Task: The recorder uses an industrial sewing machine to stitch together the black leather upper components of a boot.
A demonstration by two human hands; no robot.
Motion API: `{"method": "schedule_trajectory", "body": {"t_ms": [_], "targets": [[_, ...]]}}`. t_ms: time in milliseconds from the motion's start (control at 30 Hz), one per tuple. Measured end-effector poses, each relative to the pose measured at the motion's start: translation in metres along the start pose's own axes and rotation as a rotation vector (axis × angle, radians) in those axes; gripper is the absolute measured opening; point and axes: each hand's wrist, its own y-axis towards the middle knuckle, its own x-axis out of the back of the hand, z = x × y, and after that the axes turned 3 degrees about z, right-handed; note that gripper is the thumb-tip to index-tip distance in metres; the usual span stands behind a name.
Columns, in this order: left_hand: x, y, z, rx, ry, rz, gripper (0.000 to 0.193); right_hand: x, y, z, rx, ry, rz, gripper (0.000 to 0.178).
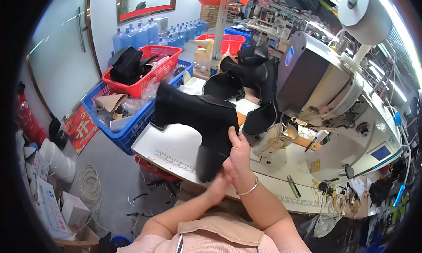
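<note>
A black boot upper (189, 110), soft and without a sole, is held up in front of me over the table's near edge. My right hand (239, 154) grips its right edge, with thumb and fingers pressed on the black material. Just below and close against it, my left hand (218, 188) pinches the lower end of the same piece; its fingertips are partly hidden. Behind it, more black boot uppers (261, 79) lie in a heap beside the sewing machine (325, 77). One of them hangs open toward the machine's needle area.
Thread snips (293, 186) lie on the white machine table (169, 158), right of my hands. A red basket (165, 57) of black pieces sits on a blue crate (127, 138) at the left. Water bottles (140, 33) line the back wall. A thread cone (367, 20) tops the machine.
</note>
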Motion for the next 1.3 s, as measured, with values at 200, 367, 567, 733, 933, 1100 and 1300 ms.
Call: {"method": "schedule_trajectory", "body": {"t_ms": [200,367,567,733,933,1100,1300], "targets": [[0.010,0.047,-0.023,-0.071,-0.022,-0.289,0.044,0.024,-0.010,-0.009,-0.128,0.077,-0.002,0.013],[-0.006,0.047,-0.025,-0.003,-0.374,-0.517,0.031,0.045,-0.038,-0.017,-0.146,-0.003,-0.085,0.012],[0.012,0.033,-0.015,0.123,-0.312,-0.312,0.029,0.067,-0.047,-0.018,-0.158,-0.023,-0.045,0.009],[0.004,0.059,-0.028,0.175,0.041,-0.545,0.034,0.088,-0.050,0.006,-0.253,-0.240,0.028,0.013],[-0.030,0.190,-0.057,-0.345,0.208,-0.323,0.046,0.168,-0.014,0.117,0.417,-0.576,-0.309,0.014],[-0.078,0.266,-0.023,-0.209,-0.090,-0.155,0.054,0.190,0.082,0.165,0.829,-1.147,-0.086,0.028],[-0.085,0.249,0.001,-0.070,-0.578,0.315,0.047,0.200,0.154,0.144,0.692,-1.755,-0.179,0.032]]}}
